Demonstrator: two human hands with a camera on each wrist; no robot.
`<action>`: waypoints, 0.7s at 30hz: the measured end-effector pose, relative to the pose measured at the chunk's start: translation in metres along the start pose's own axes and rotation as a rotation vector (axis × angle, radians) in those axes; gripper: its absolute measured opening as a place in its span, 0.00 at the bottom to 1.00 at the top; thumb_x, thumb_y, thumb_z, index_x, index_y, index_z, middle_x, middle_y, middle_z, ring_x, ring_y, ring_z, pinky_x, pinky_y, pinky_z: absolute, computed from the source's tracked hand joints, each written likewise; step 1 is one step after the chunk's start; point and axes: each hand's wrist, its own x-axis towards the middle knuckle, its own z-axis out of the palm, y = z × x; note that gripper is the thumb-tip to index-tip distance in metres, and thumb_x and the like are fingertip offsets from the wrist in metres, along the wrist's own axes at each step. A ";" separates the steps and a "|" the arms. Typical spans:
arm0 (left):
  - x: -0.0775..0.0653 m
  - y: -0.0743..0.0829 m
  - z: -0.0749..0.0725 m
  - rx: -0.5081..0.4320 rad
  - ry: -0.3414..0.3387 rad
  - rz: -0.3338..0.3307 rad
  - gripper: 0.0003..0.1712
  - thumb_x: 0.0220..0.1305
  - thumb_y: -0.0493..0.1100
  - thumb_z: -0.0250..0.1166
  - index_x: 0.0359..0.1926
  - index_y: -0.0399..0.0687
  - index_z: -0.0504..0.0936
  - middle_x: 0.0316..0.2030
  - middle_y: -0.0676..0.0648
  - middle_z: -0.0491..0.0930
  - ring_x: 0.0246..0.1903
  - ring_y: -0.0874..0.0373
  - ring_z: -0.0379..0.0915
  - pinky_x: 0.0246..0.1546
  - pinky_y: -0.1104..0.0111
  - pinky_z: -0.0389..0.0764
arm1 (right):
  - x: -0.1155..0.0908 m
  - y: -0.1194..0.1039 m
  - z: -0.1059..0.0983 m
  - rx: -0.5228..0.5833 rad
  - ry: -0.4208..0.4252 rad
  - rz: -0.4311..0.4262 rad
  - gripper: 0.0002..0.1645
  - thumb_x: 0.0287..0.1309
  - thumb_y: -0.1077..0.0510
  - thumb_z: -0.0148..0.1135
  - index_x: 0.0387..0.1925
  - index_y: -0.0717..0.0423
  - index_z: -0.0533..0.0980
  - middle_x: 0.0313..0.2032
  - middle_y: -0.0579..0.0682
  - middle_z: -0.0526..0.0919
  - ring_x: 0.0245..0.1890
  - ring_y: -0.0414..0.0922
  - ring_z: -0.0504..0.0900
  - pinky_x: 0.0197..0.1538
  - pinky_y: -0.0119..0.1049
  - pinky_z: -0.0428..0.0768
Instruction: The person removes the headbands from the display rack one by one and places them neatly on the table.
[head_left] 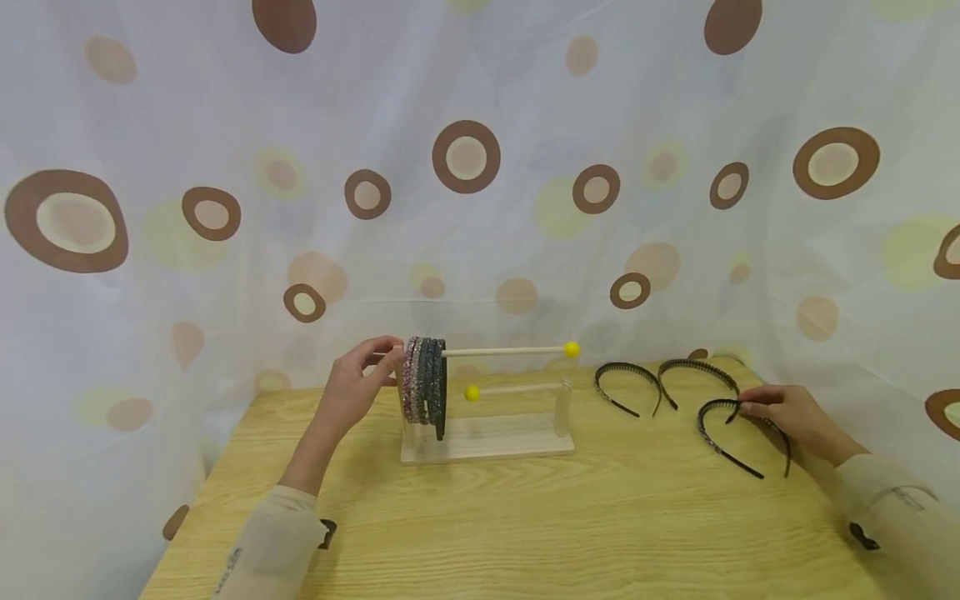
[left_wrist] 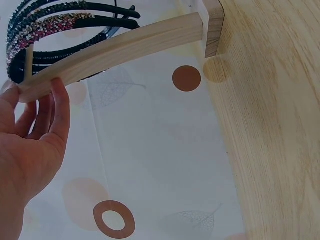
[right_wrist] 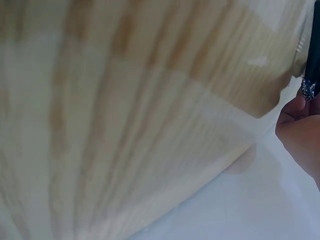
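My left hand (head_left: 354,383) grips the top of the wooden upright at the left end of a headband stand (head_left: 491,437); its thumb and fingers lie on either side of this upright (left_wrist: 130,46) in the left wrist view. Several glittery headbands (head_left: 424,379) hang on the stand's upper rod, bunched against that end. At the table's right, my right hand (head_left: 798,421) pinches the top of a dark headband (head_left: 729,457) between thumb and fingers. In the right wrist view only part of this hand (right_wrist: 302,127) and a sparkly piece of the headband (right_wrist: 308,89) show at the edge.
Two more dark toothed headbands (head_left: 628,366) lie on the wooden table (head_left: 525,533) behind the right hand, right of the stand. The stand's upper rod (head_left: 510,351) ends in a yellow ball (head_left: 572,349); a lower rod also has a yellow ball (head_left: 472,392). A patterned curtain (head_left: 525,242) surrounds the table.
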 end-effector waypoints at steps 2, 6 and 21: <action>0.001 0.000 -0.001 -0.003 0.002 0.000 0.25 0.75 0.56 0.62 0.60 0.44 0.80 0.53 0.45 0.80 0.51 0.50 0.79 0.39 0.65 0.90 | 0.000 -0.001 -0.002 -0.008 -0.001 -0.010 0.24 0.74 0.54 0.61 0.57 0.73 0.77 0.55 0.71 0.79 0.42 0.29 0.77 0.41 0.24 0.81; 0.002 0.001 -0.002 -0.004 0.006 0.000 0.23 0.74 0.57 0.62 0.59 0.46 0.80 0.52 0.45 0.80 0.51 0.50 0.79 0.39 0.65 0.90 | 0.001 -0.004 -0.005 -0.040 -0.005 -0.024 0.23 0.74 0.56 0.60 0.56 0.74 0.77 0.54 0.71 0.79 0.42 0.33 0.78 0.40 0.26 0.81; 0.003 0.000 -0.001 -0.007 0.002 -0.003 0.25 0.74 0.56 0.62 0.60 0.42 0.80 0.52 0.44 0.80 0.51 0.50 0.80 0.39 0.64 0.90 | 0.005 -0.026 -0.017 -0.114 0.039 -0.056 0.25 0.75 0.54 0.60 0.59 0.73 0.75 0.53 0.71 0.80 0.50 0.60 0.80 0.47 0.53 0.84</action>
